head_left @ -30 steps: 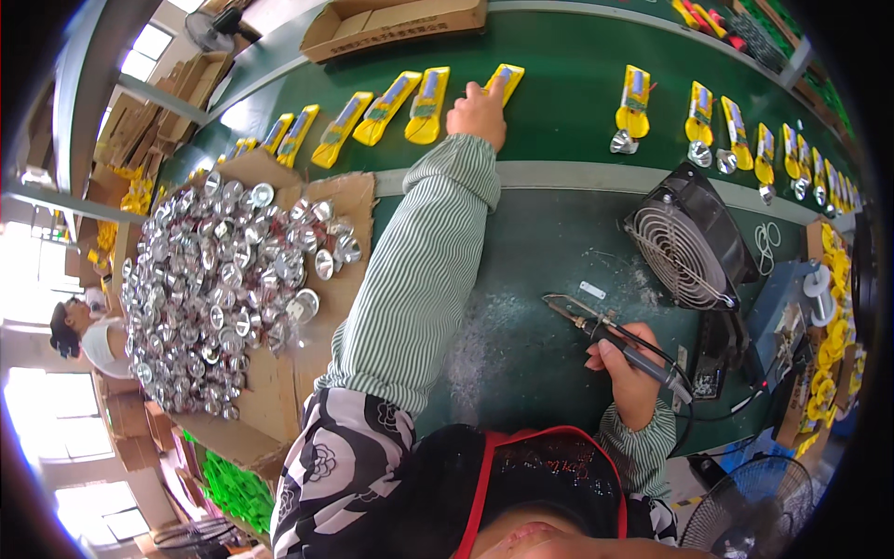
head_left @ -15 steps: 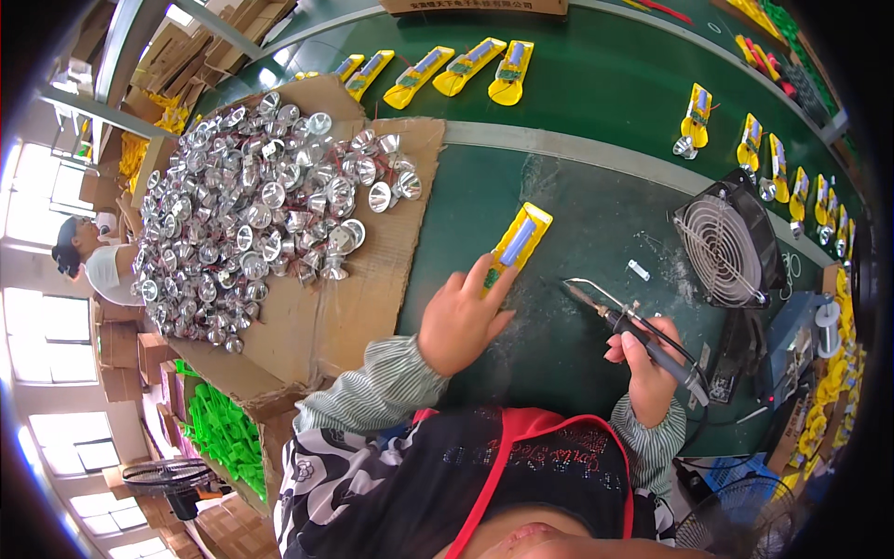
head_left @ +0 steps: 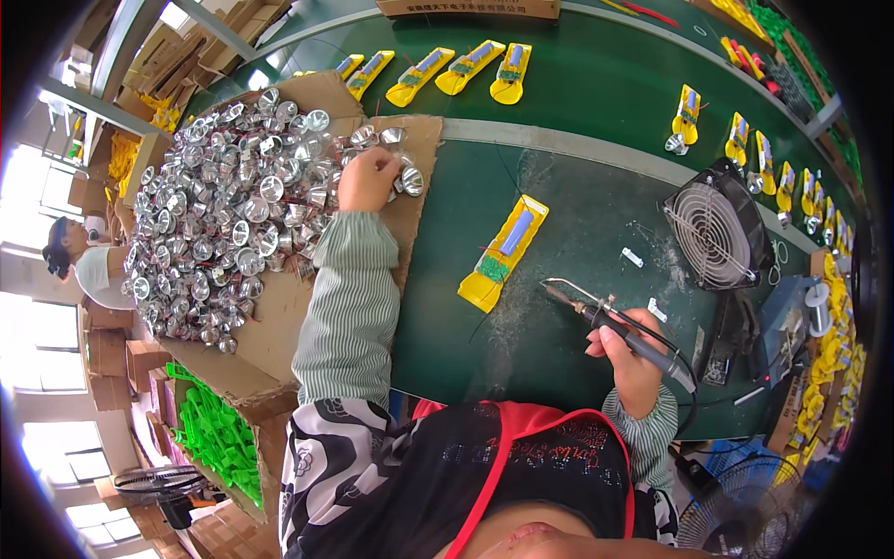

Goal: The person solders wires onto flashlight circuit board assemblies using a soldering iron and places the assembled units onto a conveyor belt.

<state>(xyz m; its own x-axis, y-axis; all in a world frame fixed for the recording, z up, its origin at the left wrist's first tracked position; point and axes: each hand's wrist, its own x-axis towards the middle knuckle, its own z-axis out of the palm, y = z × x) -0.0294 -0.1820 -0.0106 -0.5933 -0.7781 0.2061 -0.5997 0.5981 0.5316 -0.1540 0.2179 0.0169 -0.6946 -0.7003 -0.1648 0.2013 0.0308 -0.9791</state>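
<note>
My left hand (head_left: 367,181) is at the right side of a heap of silvery reflector cups (head_left: 244,233) with thin wires. Its fingers are pinched together, and what lies between them is hidden. In my right hand (head_left: 633,368) is a soldering iron (head_left: 596,317) with a thin metal tube beside its tip, pointing up and left. Between the hands a yellow flashlight housing (head_left: 478,295) lies on the green table. It carries a blue cylindrical battery (head_left: 518,233) and a green circuit board (head_left: 492,269), with loose thin wires at both ends. The iron's tip is apart from it.
Cardboard (head_left: 405,210) lies under the cups. A black fan with a round guard (head_left: 712,235) stands at right, near a solder spool (head_left: 817,295). More yellow housings (head_left: 509,86) line the far green surface. Small white pieces (head_left: 632,257) lie on the table; green parts (head_left: 216,433) fill a box at lower left.
My left hand has let go of the yellow housing and moved up and left to the reflector cups. The housing now lies free. My right hand with the iron has shifted slightly left.
</note>
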